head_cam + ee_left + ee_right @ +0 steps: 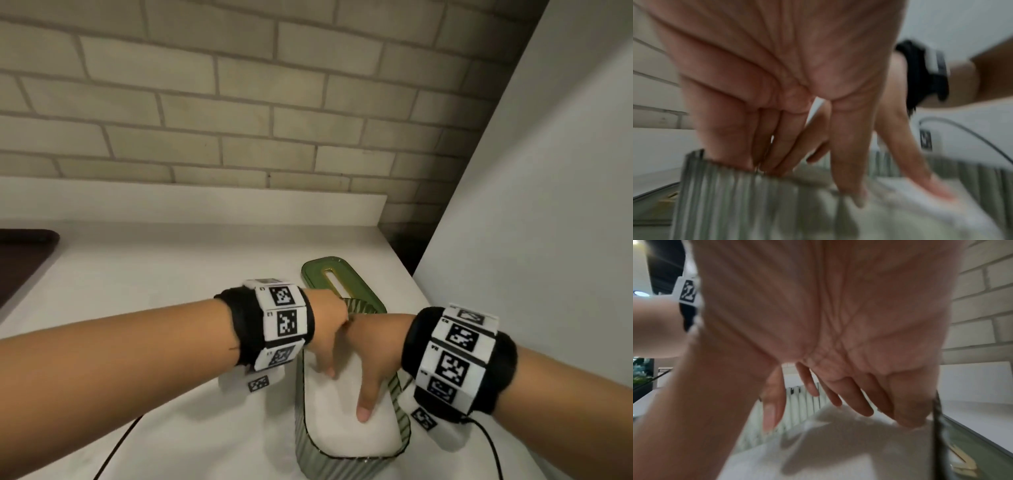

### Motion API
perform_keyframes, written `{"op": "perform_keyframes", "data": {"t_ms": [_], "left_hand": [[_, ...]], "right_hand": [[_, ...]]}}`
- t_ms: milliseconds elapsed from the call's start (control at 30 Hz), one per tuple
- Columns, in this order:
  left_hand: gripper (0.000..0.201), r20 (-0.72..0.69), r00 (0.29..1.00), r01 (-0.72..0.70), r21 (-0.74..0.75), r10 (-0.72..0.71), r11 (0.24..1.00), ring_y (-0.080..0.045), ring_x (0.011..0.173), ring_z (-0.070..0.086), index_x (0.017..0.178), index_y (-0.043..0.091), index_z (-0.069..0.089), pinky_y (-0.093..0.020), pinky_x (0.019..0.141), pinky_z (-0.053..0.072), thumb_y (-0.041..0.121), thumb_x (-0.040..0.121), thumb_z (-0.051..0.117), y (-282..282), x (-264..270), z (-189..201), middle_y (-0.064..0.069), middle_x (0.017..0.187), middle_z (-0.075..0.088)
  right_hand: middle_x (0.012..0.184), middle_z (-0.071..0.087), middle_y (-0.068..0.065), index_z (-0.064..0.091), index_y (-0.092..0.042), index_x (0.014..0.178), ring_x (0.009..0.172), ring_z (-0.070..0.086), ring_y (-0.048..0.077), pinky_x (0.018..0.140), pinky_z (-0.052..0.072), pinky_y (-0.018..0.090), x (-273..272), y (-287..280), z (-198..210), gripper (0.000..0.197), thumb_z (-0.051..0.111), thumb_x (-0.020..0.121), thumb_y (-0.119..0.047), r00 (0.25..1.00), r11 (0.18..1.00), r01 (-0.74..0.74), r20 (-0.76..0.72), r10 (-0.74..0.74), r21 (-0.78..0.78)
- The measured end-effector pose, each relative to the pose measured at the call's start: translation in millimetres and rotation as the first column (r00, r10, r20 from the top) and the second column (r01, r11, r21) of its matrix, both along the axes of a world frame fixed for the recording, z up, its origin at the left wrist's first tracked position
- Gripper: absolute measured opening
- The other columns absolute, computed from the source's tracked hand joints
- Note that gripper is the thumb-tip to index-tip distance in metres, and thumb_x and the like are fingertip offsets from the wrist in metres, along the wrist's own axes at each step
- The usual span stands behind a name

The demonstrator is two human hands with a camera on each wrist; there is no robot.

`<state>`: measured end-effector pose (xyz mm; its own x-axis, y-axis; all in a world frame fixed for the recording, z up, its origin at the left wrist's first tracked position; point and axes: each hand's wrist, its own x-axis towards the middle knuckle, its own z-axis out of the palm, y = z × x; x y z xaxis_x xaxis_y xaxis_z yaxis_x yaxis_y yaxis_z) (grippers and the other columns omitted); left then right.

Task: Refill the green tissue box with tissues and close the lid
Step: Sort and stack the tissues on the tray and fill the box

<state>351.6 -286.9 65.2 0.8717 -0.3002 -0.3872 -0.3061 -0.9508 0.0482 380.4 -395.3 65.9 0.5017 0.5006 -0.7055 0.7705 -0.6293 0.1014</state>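
Note:
A green ribbed tissue box (301,428) stands open on the white counter, with a white stack of tissues (342,428) inside it. My left hand (327,339) reaches into the box's far end with straight fingers, touching the tissues. Beside it, my right hand (371,359) presses down on the stack, thumb flat on the white surface. The green lid (352,277), slotted in its middle, lies on the counter just behind the box. The left wrist view shows left fingers (846,154) going past the ribbed wall (735,194). The right wrist view shows right fingers (849,394) on the tissues (838,443).
The white counter (171,274) runs back to a low ledge under a brick wall. A white panel (548,205) closes off the right side close to the box. A dark surface (20,260) sits at the far left. Thin black cables (116,445) trail from both wrists.

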Motion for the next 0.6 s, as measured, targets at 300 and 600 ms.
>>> {"op": "perform_keyframes", "data": {"t_ms": [300, 600], "left_hand": [[0.058, -0.143, 0.988, -0.075, -0.082, 0.062, 0.994, -0.008, 0.066, 0.056, 0.1, 0.02, 0.069, -0.015, 0.059, 0.042, 0.056, 0.056, 0.081, 0.4, 10.3, -20.4, 0.009, 0.078, 0.061], [0.06, -0.225, 0.972, -0.09, -0.064, 0.073, 0.994, -0.003, 0.077, 0.061, 0.109, 0.021, 0.067, -0.013, 0.074, 0.046, 0.055, 0.06, 0.08, -3.1, 13.6, -17.8, 0.011, 0.084, 0.067]], "right_hand": [[0.145, 0.04, -0.003, 0.035, -0.018, 0.144, 0.132, 0.039, 0.017, 0.113, 0.031, 0.031, 6.4, 0.9, 4.7, 0.095, 0.081, 0.066, -0.044, 0.992, 0.999, 0.027, -0.124, -0.029, -0.02], [0.149, 0.035, -0.001, 0.03, -0.012, 0.146, 0.135, 0.035, 0.016, 0.114, 0.028, 0.029, 10.1, -1.6, -3.2, 0.097, 0.082, 0.068, -0.037, 0.983, 0.996, 0.081, -0.17, -0.074, 0.033]]}}
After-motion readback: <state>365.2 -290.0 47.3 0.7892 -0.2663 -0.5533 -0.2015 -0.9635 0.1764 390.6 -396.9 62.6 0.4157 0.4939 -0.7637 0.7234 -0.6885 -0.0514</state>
